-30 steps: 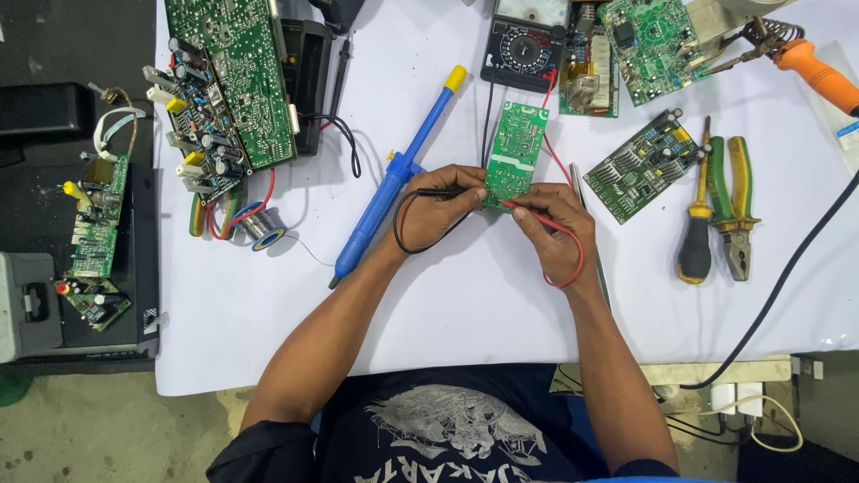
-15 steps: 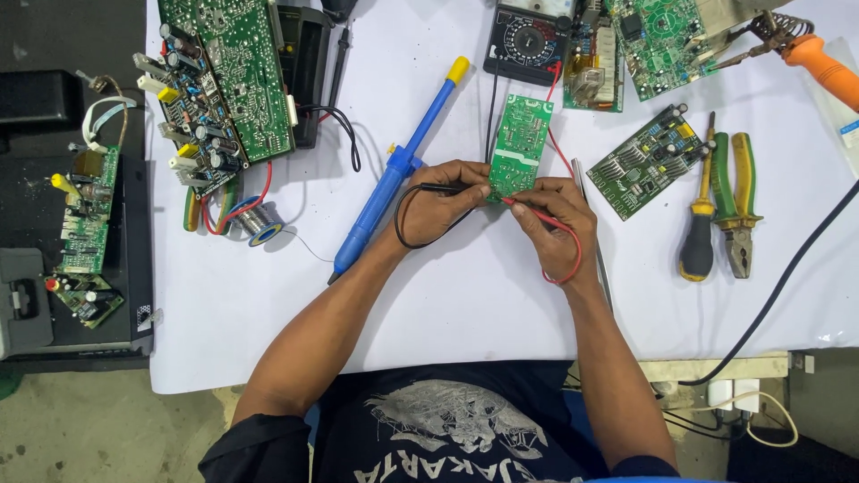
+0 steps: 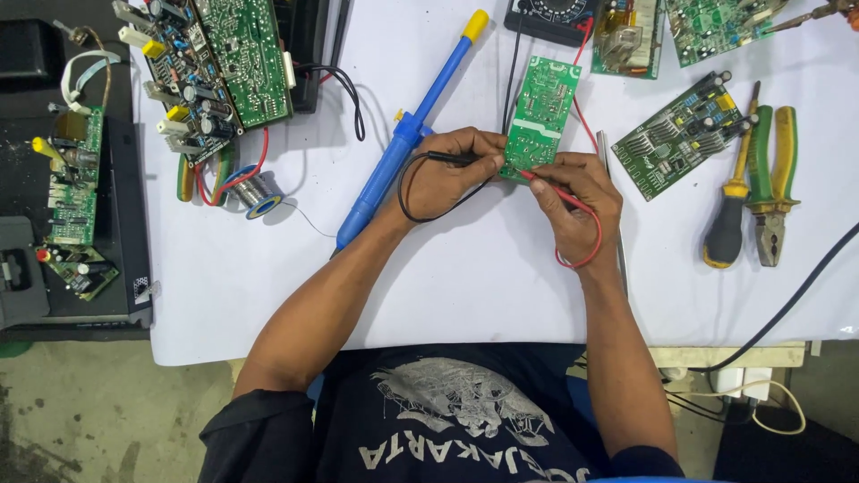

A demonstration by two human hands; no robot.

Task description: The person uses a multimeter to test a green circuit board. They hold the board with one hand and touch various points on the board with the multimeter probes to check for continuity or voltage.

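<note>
Head view. A small green board (image 3: 540, 118) lies flat on the white worktop (image 3: 465, 277), near its far edge and just below a black meter (image 3: 553, 15). The left hand (image 3: 452, 170) has its grip pressed together on a black probe (image 3: 455, 158), pinched between thumb and fingers; the tip meets the board's lower left edge. The right hand (image 3: 575, 199) pinches a red probe (image 3: 544, 181) in a closed grip, its tip touching the board's lower edge. A black lead loops below the left hand, and a red lead (image 3: 586, 241) curls across the right wrist. A blue solder sucker (image 3: 407, 143) with a yellow cap lies diagonally just beside the left hand. To the right, apart from the hands, lie a second board (image 3: 680, 134), a screwdriver (image 3: 729, 215) and pliers (image 3: 774, 183). To the left lie a large board (image 3: 210, 67) and a solder reel (image 3: 258, 192).
</note>
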